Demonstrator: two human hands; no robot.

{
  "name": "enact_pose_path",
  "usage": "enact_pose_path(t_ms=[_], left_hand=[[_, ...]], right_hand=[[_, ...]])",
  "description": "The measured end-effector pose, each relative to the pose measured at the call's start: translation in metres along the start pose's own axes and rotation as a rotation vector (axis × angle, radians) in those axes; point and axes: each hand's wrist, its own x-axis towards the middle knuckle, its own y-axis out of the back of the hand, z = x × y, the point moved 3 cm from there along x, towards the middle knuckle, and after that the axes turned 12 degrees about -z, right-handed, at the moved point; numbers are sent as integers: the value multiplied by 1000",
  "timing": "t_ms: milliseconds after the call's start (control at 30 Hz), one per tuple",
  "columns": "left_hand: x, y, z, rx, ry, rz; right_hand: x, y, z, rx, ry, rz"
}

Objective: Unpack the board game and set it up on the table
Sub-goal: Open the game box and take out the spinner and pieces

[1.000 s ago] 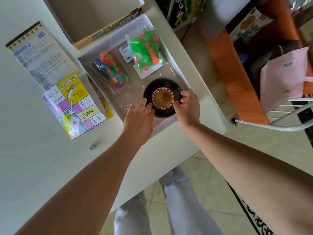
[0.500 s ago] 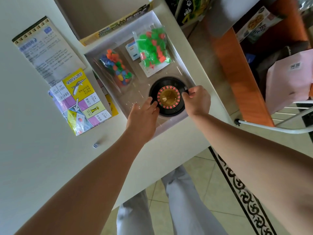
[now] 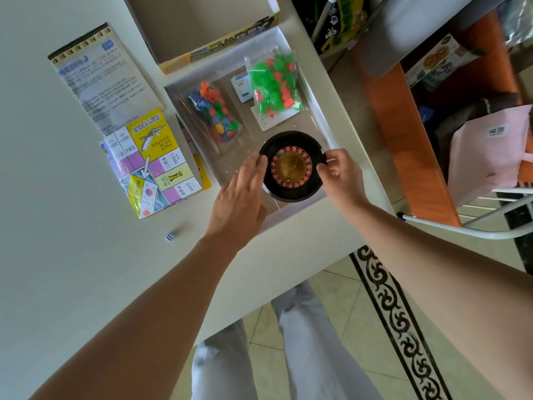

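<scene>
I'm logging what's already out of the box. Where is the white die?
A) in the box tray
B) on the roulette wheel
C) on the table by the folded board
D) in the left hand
C: the die lies on the bare table just past a corner of the folded board, outside the box tray.

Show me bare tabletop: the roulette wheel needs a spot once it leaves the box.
Widest bare tabletop lies nearer than the die, left of the left forearm. A narrower strip runs between the box tray and the table's near edge. Crowded: around folded board, rule sheet.
</scene>
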Motion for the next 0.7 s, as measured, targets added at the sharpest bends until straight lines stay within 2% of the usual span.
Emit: enact_pose_path(t_ms=[100,167,400,533,700], left_hand=[[-22,6,-13,-175,235,55],[-43,8,-25,-167,366,63],[-130,-19,-82,-151,628,-46],[-158,-36,-108,-176,674,-95],[-173,-54,-130,-308,588,-141]], right_hand=[[-15,-11,-12,-14,36,-63],[-27,-25,-19,-9,52,-135],[-78,-95,-30,-92,86,-356],[-100,-136,-23,-143,62,-397],[-107,-171,-10,-286,-9,-368]])
